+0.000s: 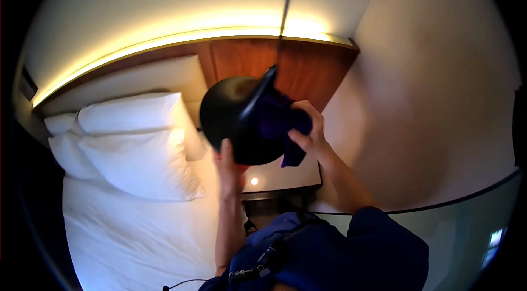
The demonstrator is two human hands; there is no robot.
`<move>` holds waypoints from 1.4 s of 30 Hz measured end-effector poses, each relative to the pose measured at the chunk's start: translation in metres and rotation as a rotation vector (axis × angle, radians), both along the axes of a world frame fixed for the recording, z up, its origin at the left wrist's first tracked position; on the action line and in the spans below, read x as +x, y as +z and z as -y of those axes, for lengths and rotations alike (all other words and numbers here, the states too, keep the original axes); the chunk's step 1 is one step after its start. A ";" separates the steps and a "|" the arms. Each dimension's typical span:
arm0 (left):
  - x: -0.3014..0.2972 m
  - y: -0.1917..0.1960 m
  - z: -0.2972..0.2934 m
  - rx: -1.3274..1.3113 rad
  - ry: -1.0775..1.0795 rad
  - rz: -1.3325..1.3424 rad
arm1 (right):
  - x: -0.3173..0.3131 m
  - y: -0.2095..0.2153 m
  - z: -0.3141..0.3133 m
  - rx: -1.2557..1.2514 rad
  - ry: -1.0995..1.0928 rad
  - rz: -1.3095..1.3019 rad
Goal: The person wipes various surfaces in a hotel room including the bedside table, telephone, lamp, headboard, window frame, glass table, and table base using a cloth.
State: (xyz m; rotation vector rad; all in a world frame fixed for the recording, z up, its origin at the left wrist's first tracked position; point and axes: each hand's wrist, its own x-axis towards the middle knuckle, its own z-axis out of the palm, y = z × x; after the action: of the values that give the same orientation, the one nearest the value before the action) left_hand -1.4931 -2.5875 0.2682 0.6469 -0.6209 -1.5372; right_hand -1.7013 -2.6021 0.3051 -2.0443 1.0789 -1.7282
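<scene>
A glossy black, dome-shaped lamp shade point(225, 110) hangs tilted at the centre, below a thin dark cord. My left hand point(228, 164) steadies its lower left edge, the thumb lying up along the outside; the other fingers are mostly hidden. Bunched in my right hand point(312, 129) is a dark purple cloth point(272, 118), pressed against the right side of the shade. The fingers curl round the cloth, and one loose corner hangs beneath them. Cloth and shade are dark where they meet, so their exact border is hard to see.
A bed point(137, 236) with white pillows point(126, 154) stands on the left. Behind the lamp is a wooden headboard panel point(315, 66) with a lit strip above it. Below my hands sits a pale bedside table point(291, 177). A bare wall point(422, 99) rises on the right.
</scene>
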 end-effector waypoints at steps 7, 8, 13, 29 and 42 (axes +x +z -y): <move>0.002 -0.003 0.009 -0.015 0.088 -0.027 | -0.141 0.066 0.103 -0.089 -0.841 -0.209; -0.005 -0.005 0.009 -0.015 0.095 -0.025 | -0.163 0.077 0.109 -0.115 -1.013 -0.349; -0.014 -0.038 0.008 0.072 0.041 -0.209 | -0.234 0.060 0.159 0.457 -0.696 -0.870; -0.087 -0.033 0.062 0.178 -0.478 -0.300 | 0.009 0.028 0.244 -0.477 -0.437 -0.810; -0.059 0.027 0.145 -0.442 -0.091 0.625 | 0.180 0.021 0.327 -0.375 -0.471 -0.758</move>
State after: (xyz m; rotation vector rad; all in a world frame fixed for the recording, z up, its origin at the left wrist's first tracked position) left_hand -1.5519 -2.7323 0.2955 0.7596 -1.4321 -1.2050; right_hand -1.5215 -2.9290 0.3256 -3.0129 1.6527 -1.4157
